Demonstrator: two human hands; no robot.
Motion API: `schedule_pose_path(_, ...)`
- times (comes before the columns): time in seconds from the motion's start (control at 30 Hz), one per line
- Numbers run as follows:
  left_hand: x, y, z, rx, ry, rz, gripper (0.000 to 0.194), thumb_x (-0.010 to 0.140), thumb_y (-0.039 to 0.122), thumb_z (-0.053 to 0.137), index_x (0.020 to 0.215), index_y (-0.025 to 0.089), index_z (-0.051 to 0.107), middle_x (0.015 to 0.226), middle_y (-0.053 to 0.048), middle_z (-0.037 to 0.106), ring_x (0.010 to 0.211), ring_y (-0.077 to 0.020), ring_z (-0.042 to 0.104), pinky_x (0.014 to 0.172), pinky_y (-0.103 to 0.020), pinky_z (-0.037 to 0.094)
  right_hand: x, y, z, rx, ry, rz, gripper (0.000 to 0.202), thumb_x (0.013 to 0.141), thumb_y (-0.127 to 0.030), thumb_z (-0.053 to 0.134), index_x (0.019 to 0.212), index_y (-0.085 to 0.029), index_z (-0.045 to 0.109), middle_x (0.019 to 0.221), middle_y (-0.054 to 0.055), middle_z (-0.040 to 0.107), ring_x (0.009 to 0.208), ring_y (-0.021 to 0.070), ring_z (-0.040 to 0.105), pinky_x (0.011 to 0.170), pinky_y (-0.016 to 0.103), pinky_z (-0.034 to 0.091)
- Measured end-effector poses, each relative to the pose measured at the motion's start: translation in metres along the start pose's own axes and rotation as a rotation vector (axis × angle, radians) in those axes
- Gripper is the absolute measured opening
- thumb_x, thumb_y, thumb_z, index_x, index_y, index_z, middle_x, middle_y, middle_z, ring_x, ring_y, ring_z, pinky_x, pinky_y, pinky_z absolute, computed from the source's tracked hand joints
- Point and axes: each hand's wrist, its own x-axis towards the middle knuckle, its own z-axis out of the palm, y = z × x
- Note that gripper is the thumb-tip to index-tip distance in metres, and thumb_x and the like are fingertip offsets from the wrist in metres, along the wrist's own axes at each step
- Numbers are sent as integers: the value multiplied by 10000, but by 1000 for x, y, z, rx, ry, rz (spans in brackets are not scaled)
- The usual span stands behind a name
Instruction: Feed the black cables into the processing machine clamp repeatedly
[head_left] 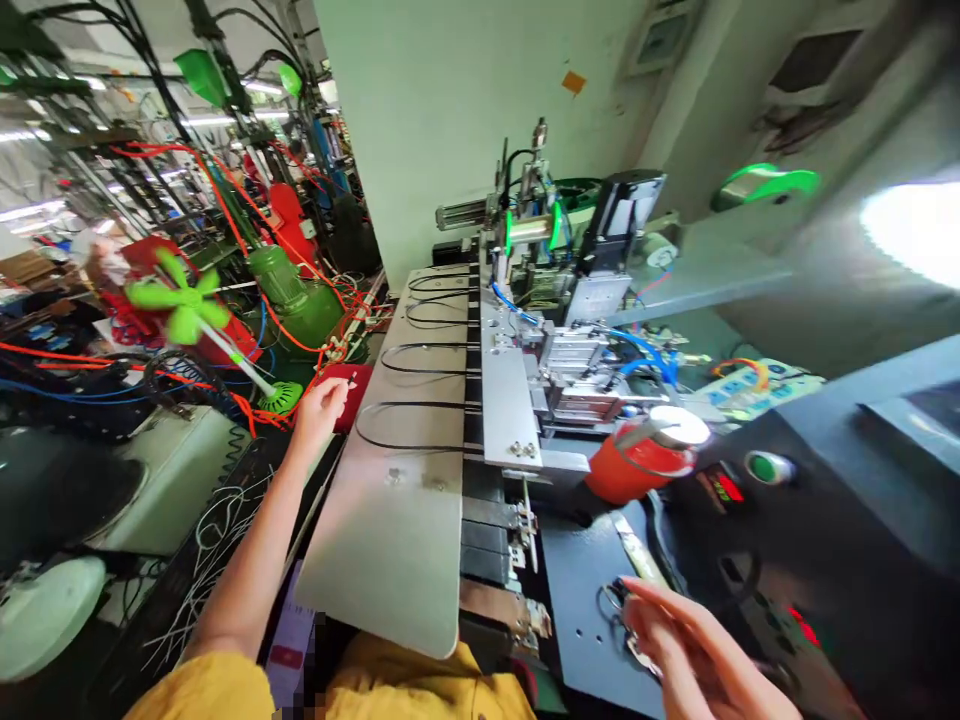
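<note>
My left hand [326, 405] is closed in a pinch to the left of a pale metal plate [405, 520]. A small dark tip shows at its fingers, too small to name. Looped black cables [409, 405] lie across the plate, their ends running into a dark strip [472, 385] along its right side. My right hand [679, 640] is at the lower right, fingers closed together over a blue-grey machine plate [581, 570]. At its fingertips are a thin dark ring [609, 602] and a bit of shiny metal; what the fingers grip is unclear.
Beyond the plate stands a machine with a green-rimmed wire spool [531, 230] and metal cylinders [574, 350]. A red container [637, 460] and a green button [769, 467] are on the right. At left are a green fan [184, 298] and loose white wires [214, 540].
</note>
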Motion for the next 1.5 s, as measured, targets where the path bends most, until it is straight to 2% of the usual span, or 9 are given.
schedule_pose_path(0.2,-74,108,67,-266,-967,149,309,915,416,511,908,171,699,721,-18,628,616,-98,515,581,-205,416,12,-50,21,142,-180,-22,172,915,-283,529,1009,-218,658,752,36,679,635,168,646,575,251,527)
schedule_pose_path(0.3,-103,122,92,-263,-1137,114,328,932,390,482,839,154,690,722,-19,621,637,-105,511,592,-210,418,9,-59,32,194,-159,32,153,921,-301,536,922,-203,654,776,41,666,665,164,614,605,259,506)
schedule_pose_path(0.53,-129,104,112,-33,-914,452,224,933,281,512,839,168,680,784,-21,611,705,-125,557,650,-232,434,2,-57,46,263,-60,148,193,904,-333,570,810,-177,636,720,21,630,618,138,547,574,244,436)
schedule_pose_path(0.7,-130,102,106,142,-947,817,218,944,229,484,851,165,672,775,-19,588,667,-116,535,636,-237,400,10,-51,28,236,-383,167,238,887,-298,589,683,-174,594,603,-27,557,573,115,495,542,227,373)
schedule_pose_path(0.77,-129,105,105,104,-968,778,204,938,220,499,834,164,665,749,-8,578,657,-108,529,624,-225,391,11,-51,28,261,-387,149,240,882,-286,597,671,-174,574,598,-32,543,568,110,485,537,224,368)
schedule_pose_path(0.93,-136,111,109,-101,-812,493,204,924,242,533,782,152,648,698,3,549,625,-93,506,589,-198,386,2,-55,61,207,146,-93,156,917,-195,532,762,-185,546,651,-13,529,564,110,452,536,245,351)
schedule_pose_path(1.07,-144,112,111,-181,-809,382,237,930,273,516,773,151,645,685,5,528,598,-87,487,549,-185,379,-4,-55,86,155,316,-222,138,911,-96,498,821,-201,506,672,-16,497,573,111,439,543,250,344)
schedule_pose_path(1.37,-126,107,113,-32,-783,395,283,941,277,477,725,151,610,699,-3,558,649,-106,515,593,-204,377,5,-47,68,304,85,76,220,952,-272,497,748,-189,514,653,-27,487,586,107,439,545,230,350)
schedule_pose_path(1.5,-112,96,121,120,-743,406,280,926,250,478,691,156,599,708,-10,602,665,-123,536,633,-224,383,10,-33,55,267,109,192,261,946,-352,499,752,-182,542,639,-32,470,582,109,428,543,234,338)
